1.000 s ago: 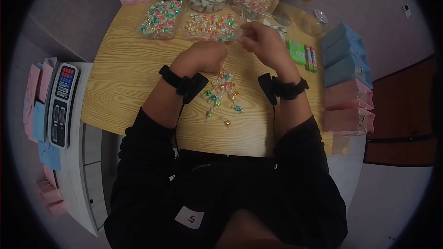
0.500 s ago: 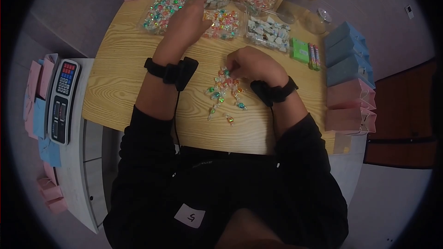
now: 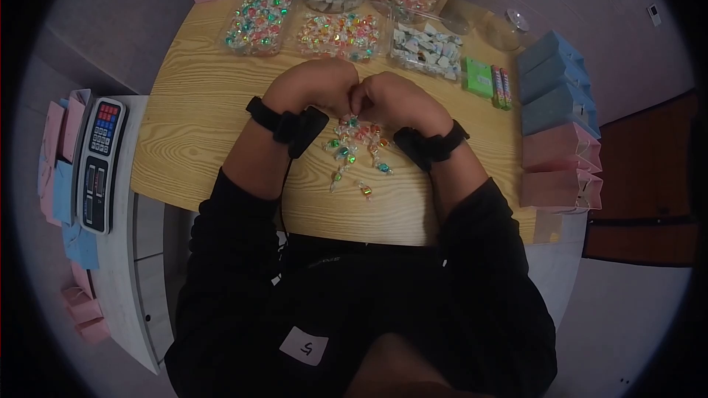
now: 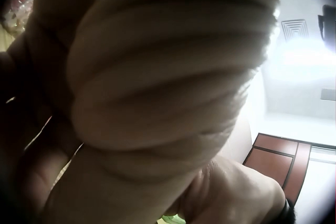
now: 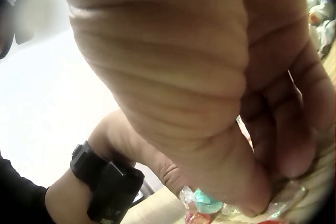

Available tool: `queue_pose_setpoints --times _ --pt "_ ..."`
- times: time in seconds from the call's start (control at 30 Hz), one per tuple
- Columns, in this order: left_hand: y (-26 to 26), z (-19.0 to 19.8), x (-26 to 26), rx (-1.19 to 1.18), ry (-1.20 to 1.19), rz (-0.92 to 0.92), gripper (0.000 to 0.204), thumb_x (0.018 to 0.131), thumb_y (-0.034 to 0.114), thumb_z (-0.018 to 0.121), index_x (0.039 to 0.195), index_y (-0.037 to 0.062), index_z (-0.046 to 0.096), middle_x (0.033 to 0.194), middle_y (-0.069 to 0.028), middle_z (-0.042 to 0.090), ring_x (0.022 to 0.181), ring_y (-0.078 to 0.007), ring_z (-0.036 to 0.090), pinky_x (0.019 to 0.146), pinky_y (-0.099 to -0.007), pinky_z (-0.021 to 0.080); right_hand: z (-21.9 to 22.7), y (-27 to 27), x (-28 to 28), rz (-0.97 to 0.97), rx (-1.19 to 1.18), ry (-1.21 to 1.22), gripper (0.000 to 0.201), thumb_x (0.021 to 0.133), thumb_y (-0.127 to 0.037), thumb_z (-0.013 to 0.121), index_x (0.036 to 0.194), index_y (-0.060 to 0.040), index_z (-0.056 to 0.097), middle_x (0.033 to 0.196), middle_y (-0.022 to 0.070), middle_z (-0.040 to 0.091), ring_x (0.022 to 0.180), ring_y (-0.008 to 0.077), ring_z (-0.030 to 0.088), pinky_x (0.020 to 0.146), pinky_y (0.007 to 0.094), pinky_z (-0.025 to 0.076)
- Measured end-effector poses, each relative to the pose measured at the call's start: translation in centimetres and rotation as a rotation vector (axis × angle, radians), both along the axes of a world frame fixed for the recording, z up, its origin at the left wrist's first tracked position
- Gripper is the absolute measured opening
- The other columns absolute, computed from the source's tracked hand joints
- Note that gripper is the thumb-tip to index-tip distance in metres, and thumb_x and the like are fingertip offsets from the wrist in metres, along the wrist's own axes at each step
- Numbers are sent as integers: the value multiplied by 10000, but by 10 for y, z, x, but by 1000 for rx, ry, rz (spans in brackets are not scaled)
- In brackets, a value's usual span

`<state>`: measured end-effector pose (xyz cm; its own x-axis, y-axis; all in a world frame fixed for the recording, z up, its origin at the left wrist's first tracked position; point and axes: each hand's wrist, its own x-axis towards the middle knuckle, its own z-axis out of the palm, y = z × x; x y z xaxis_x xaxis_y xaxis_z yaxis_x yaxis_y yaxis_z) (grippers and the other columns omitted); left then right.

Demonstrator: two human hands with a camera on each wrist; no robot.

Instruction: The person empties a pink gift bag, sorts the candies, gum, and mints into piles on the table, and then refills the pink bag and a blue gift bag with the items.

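Wrapped candies (image 3: 344,152) in shiny green, teal, red and gold lie in a loose pile on the wooden table. At the far end of this pile my two hands meet, fingertips pointing down. My left hand (image 3: 313,87) bends in from the left with curled fingers; whatever lies between its fingertips is hidden. Beside it, my right hand (image 3: 402,99) pinches a candy's clear wrapper (image 5: 286,200) between thumb and finger in the right wrist view. A teal candy (image 5: 206,201) sits just by the thumb there.
Behind the hands stand trays of candies (image 3: 258,23), (image 3: 338,35) and a tray of white packets (image 3: 428,50). Jars (image 3: 472,0) line the back. A green pack (image 3: 478,77) and blue and pink bags (image 3: 557,96) stand right. A scale (image 3: 97,166) is at left.
My left hand reached to the candy trays half a second ago and has come back to the pile. My right hand moved from the white packets down to the pile and stays there.
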<state>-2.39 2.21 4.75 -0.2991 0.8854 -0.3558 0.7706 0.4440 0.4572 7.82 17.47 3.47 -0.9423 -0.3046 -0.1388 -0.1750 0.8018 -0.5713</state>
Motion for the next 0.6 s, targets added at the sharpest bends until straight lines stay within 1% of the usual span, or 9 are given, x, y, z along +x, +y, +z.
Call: queue_pose_setpoints --times 0.13,0.2,0.23,0.3,0.33,0.4,0.5,0.53,0.6 --pt "-1 7 0 -52 -29 7 191 654 93 792 808 14 710 748 -99 708 679 -196 677 617 -329 513 6 9 2 -8 81 -6 137 719 -125 730 848 -85 710 780 102 693 752 275 666 663 372 513" --pt "-4 -5 -7 66 -45 3 181 659 103 799 789 17 706 726 -106 698 651 -193 667 597 -325 503 19 16 4 -66 17 45 121 755 -123 705 857 -57 704 802 109 702 749 269 673 679 371 519" --pt "-3 2 -5 67 -45 2 181 659 103 799 789 17 706 726 -106 698 651 -193 667 597 -325 503 19 18 2 -67 18 44 121 755 -123 705 857 -57 704 802 109 702 749 269 673 679 371 519" --pt "-4 20 5 -48 -51 57 196 642 135 808 761 29 695 699 -106 680 651 -217 662 587 -345 495 20 20 -4 -367 -316 284 123 847 -116 668 926 -25 695 802 100 700 715 191 659 665 322 508" --pt "-6 18 8 -49 -52 57 196 642 135 808 761 29 695 699 -106 680 651 -217 662 587 -345 495 20 18 -4 -368 -316 283 123 847 -116 668 926 -25 695 802 100 700 715 191 659 665 322 508" --pt "-8 13 13 -3 136 -33 212 640 175 801 722 36 664 683 -110 662 661 -250 659 585 -367 488 23 15 -3 -501 -309 363 138 881 -130 652 947 -17 695 801 96 696 735 168 657 666 322 507" --pt "-13 3 28 34 188 -32 248 638 216 791 712 37 637 702 -117 660 692 -283 660 610 -385 494 26 19 1 -403 -138 359 160 871 -134 651 972 -18 696 820 125 700 742 218 668 684 337 517" --pt "-15 -1 28 31 188 -29 248 638 216 791 712 37 637 702 -117 660 692 -283 660 610 -385 494 25 21 2 -400 -141 359 160 871 -134 651 972 -18 696 820 125 700 742 218 668 684 337 517" --pt "-21 -8 24 137 303 -12 197 684 149 769 727 31 618 678 -98 648 638 -223 653 562 -351 484 19 25 4 -324 51 298 172 838 -126 649 962 -16 692 857 177 694 777 306 674 716 373 528"
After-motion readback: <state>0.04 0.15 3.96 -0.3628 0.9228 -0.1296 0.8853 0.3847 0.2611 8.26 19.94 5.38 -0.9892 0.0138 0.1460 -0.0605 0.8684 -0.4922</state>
